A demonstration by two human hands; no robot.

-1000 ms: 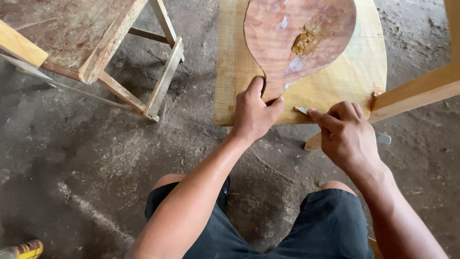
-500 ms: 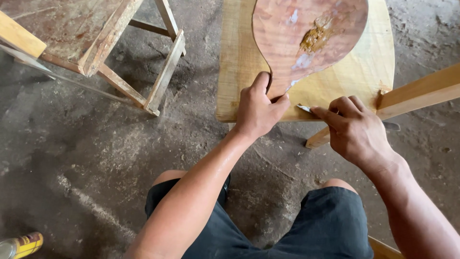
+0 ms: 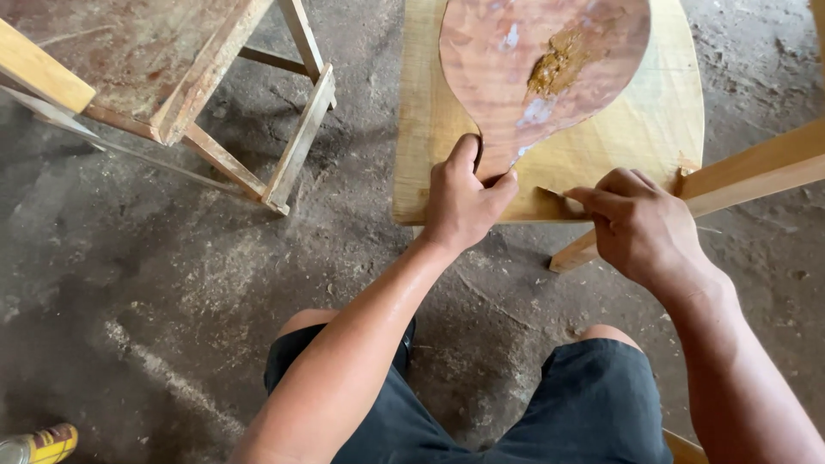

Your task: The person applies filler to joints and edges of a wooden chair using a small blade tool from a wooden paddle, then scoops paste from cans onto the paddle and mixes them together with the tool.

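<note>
Little has changed: the left hand (image 3: 464, 202) keeps its closed grip on the paddle-shaped board's (image 3: 541, 64) handle. The right hand (image 3: 640, 223) still pinches a thin tool (image 3: 550, 192) against the pale wooden surface (image 3: 636, 137), above a dusty concrete floor (image 3: 129, 283).

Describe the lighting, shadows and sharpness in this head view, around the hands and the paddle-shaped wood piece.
Head view: soft, even daylight with no harsh glare; pale patches on the reddish paddle-shaped piece look like marks rather than shine. The left hand and right hand are sharp, casting faint shadows on the yellow board. A diffuse shadow darkens the dusty floor beneath the wooden frame. Slight wide-angle stretch at the edges.
</note>
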